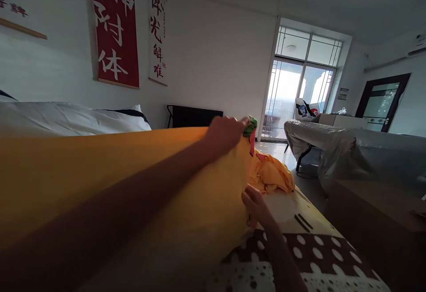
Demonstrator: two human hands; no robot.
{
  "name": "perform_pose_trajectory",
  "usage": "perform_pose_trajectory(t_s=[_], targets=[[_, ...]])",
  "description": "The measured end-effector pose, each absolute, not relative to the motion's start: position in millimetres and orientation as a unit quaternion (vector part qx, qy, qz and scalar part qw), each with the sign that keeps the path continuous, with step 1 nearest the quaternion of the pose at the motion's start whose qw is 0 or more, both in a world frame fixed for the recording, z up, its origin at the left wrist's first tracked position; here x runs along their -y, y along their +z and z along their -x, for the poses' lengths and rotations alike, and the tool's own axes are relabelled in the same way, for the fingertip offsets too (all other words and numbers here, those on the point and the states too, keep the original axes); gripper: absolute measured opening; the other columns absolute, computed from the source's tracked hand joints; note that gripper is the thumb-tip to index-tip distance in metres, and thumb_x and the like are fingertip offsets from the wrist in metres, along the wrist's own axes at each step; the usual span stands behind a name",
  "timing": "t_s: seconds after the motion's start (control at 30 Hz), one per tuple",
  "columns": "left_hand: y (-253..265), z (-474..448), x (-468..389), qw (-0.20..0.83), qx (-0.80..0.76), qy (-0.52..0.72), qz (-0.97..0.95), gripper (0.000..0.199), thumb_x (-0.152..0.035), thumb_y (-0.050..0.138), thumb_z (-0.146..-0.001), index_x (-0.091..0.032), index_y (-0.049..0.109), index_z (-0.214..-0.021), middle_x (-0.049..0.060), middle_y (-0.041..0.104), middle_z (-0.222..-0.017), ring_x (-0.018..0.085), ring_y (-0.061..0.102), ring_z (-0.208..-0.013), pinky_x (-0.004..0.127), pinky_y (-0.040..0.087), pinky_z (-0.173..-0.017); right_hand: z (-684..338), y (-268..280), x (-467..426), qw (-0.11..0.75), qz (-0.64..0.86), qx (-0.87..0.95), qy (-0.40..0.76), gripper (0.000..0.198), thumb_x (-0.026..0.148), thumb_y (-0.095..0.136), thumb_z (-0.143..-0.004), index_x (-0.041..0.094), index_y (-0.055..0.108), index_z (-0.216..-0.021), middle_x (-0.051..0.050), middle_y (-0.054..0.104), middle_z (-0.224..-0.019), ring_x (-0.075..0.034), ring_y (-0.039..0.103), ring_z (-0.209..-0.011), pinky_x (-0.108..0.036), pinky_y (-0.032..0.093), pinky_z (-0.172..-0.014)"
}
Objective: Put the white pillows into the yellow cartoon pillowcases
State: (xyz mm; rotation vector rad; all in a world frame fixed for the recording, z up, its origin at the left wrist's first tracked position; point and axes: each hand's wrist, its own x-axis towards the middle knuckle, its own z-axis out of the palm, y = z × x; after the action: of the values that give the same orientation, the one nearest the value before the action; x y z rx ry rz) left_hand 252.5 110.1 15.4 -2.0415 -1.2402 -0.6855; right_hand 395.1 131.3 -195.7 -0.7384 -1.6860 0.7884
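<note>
A large yellow cloth [143,163] hangs stretched in front of me and fills much of the lower left. My left hand [226,134] is closed on its upper right corner, where a green and pink printed part [252,128] folds over. Lower on the same side edge, my right hand [256,203] pinches the cloth between thumb and fingers. Just behind that edge lies a crumpled orange-yellow fabric heap [273,172] with pink patches. I cannot tell whether it joins the held cloth.
Underneath is a patterned cover [316,250] with brown and white dots. To the right are a brown box [376,203] and a plastic-draped table [333,136]. Glass doors [299,83] stand at the back. White plastic sheeting [66,116] lies at the left.
</note>
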Motion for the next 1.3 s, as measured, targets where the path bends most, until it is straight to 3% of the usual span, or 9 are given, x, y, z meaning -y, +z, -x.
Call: perform_pose_trajectory(t_s=[0.1,0.2,0.37,0.57,0.7,0.93,1.13,1.23,1.3], targets=[[39.2,-230.0,-115.5,0.384,0.499,-0.308,0.713,0.028,-0.022,0.035,-0.092,-0.02,0.058,-0.108,0.007,0.064,-0.088,0.022,0.059,-0.076,0.029,0.031,-0.057,-376.5,-201.5,-131.5,0.547,0.347,0.698,0.307,0.024,0.041,0.056,-0.077,0.019,0.057,-0.085,0.003,0.052,-0.069,-0.012,0.046,-0.064,-0.022,0.039,-0.058],[47.0,-219.6,-117.1,0.397,0.5,-0.356,0.683,0.029,-0.027,0.031,-0.095,-0.017,0.057,-0.104,0.01,0.061,-0.095,0.024,0.057,-0.088,0.03,0.031,-0.059,-351.1,-208.8,-126.7,0.56,0.382,0.672,0.298,0.024,0.037,0.059,-0.074,0.018,0.059,-0.089,0.001,0.059,-0.076,-0.014,0.049,-0.068,-0.024,0.041,-0.06],[38.5,-218.9,-117.7,0.375,0.503,-0.357,0.691,0.027,-0.028,0.032,-0.094,-0.019,0.052,-0.109,0.006,0.063,-0.083,0.02,0.058,-0.069,0.029,0.031,-0.059,-334.1,-220.7,-125.2,0.593,0.438,0.634,0.234,0.024,0.04,0.059,-0.072,0.018,0.054,-0.065,0.002,0.053,-0.06,-0.013,0.044,-0.06,-0.025,0.038,-0.055],[49.0,-194.9,-119.6,0.392,0.516,-0.354,0.674,0.032,-0.029,0.033,-0.093,-0.021,0.051,-0.118,0.007,0.065,-0.077,0.02,0.058,-0.066,0.03,0.032,-0.058,-391.1,-221.1,-153.0,0.533,0.377,0.662,0.369,0.02,0.033,0.068,-0.063,0.017,0.06,-0.073,0.001,0.057,-0.066,-0.012,0.05,-0.058,-0.023,0.042,-0.052],[55.5,-188.0,-116.8,0.399,0.536,-0.367,0.648,0.033,-0.034,0.033,-0.093,-0.021,0.056,-0.112,0.007,0.062,-0.071,0.021,0.055,-0.063,0.031,0.033,-0.058,-409.9,-230.2,-157.1,0.438,0.338,0.706,0.441,0.033,0.027,0.076,-0.055,0.018,0.065,-0.085,-0.002,0.067,-0.079,-0.016,0.058,-0.066,-0.028,0.05,-0.06],[49.2,-199.1,-110.9,0.459,0.491,-0.309,0.673,0.035,-0.025,0.027,-0.094,-0.017,0.061,-0.101,0.004,0.056,-0.062,0.017,0.049,-0.065,0.035,0.035,-0.08,-377.3,-246.2,-156.2,0.454,0.306,0.764,0.341,0.016,0.027,0.06,-0.073,0.019,0.066,-0.086,-0.002,0.067,-0.085,-0.017,0.056,-0.08,-0.027,0.049,-0.069],[48.5,-190.4,-112.7,0.478,0.515,-0.26,0.663,0.041,-0.031,0.022,-0.097,-0.016,0.056,-0.114,0.006,0.062,-0.066,0.018,0.051,-0.061,0.031,0.033,-0.066,-405.2,-254.7,-173.8,0.435,0.351,0.753,0.346,0.014,0.03,0.063,-0.071,0.018,0.067,-0.077,-0.001,0.065,-0.074,-0.015,0.053,-0.067,-0.025,0.047,-0.059],[48.8,-192.5,-114.2,0.447,0.54,-0.26,0.664,0.044,-0.041,0.024,-0.096,-0.019,0.058,-0.112,0.008,0.065,-0.071,0.02,0.056,-0.064,0.03,0.031,-0.06,-425.2,-250.0,-171.4,0.404,0.358,0.761,0.36,0.014,0.032,0.067,-0.066,0.018,0.066,-0.063,0.001,0.061,-0.059,-0.014,0.05,-0.054,-0.026,0.045,-0.051],[47.1,-199.1,-115.6,0.419,0.537,-0.274,0.679,0.046,-0.047,0.026,-0.095,-0.02,0.061,-0.109,0.009,0.066,-0.073,0.021,0.059,-0.066,0.03,0.03,-0.058,-433.4,-237.1,-161.6,0.401,0.361,0.763,0.356,0.014,0.03,0.072,-0.059,0.019,0.068,-0.067,0.001,0.064,-0.062,-0.016,0.054,-0.058,-0.029,0.048,-0.054]])
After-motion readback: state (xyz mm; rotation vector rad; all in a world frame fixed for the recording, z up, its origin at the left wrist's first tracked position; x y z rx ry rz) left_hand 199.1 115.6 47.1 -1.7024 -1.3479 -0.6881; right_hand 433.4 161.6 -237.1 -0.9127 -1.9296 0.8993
